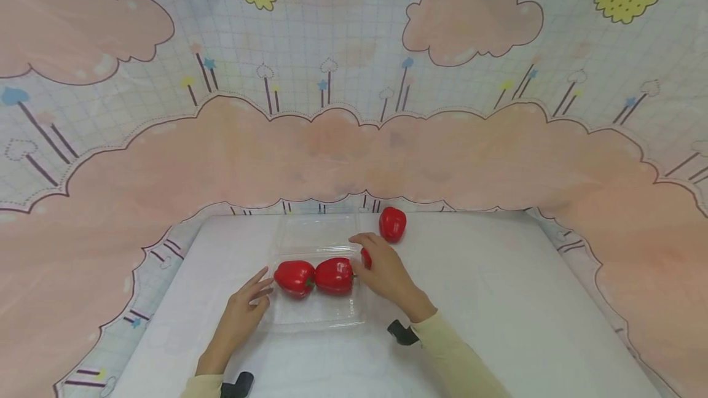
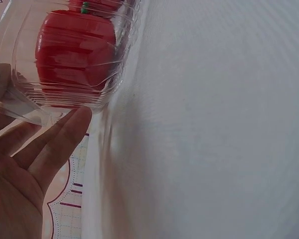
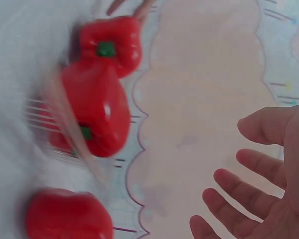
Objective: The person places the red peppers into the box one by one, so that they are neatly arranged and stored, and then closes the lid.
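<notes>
Two red bell peppers, a left one [image 1: 293, 278] and a right one [image 1: 334, 276], lie end to end in a clear plastic box [image 1: 315, 313]. Its clear lid [image 1: 318, 232] is folded back behind it. My left hand [image 1: 243, 309] is at the box's left end, fingers extended; the left wrist view shows fingertips [image 2: 82, 117] at the plastic wall. My right hand [image 1: 387, 272] is over the box's right end. In the right wrist view its fingers [image 3: 244, 191] are spread and hold nothing. A red patch [image 1: 365, 258] shows beside it, mostly hidden by the hand.
Another red bell pepper [image 1: 393, 225] stands near the white table's [image 1: 498, 300] back edge, right of the lid. A patterned cloth [image 1: 354, 152] with clouds hangs behind the table. Dark camera mounts [image 1: 402, 332] are at both wrists.
</notes>
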`<state>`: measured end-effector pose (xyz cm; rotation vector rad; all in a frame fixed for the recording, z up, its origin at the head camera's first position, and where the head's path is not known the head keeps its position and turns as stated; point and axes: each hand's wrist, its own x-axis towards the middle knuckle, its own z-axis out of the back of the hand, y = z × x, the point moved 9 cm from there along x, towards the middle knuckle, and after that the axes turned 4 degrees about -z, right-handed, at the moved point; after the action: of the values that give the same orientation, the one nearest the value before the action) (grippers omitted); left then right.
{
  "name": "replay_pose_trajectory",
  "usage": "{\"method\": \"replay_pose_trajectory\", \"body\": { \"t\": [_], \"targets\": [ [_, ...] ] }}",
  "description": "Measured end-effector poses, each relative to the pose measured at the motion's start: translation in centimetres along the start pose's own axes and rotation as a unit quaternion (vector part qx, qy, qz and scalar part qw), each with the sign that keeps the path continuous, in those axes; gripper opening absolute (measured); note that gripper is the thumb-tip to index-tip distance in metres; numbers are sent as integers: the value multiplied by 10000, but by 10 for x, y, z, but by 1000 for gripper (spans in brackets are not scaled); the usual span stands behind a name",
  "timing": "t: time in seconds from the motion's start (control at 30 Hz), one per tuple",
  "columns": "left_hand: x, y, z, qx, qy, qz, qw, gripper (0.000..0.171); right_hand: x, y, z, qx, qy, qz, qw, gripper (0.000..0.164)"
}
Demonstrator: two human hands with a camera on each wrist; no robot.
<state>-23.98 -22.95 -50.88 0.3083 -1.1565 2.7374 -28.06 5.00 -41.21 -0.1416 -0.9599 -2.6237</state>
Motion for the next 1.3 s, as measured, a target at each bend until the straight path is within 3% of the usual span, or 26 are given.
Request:
{"method": "replay_pose_trajectory", "body": {
  "t": [0.33,0.57,1.07,1.3],
  "targets": [
    [0,0,0,-7,-38,-67,10000,41,0,-6,25,-69,-345,50,9994,47],
    [0,2,-1,-49,12,7,10000,40,1,-27,32,-139,-338,-337,9988,51],
    [-1,5,-1,-139,26,47,9999,41,0,-78,26,74,-411,-790,9960,51],
    [0,5,0,-132,9,24,9999,41,-2,-99,13,137,-197,-1340,9907,67]
  ]
}}
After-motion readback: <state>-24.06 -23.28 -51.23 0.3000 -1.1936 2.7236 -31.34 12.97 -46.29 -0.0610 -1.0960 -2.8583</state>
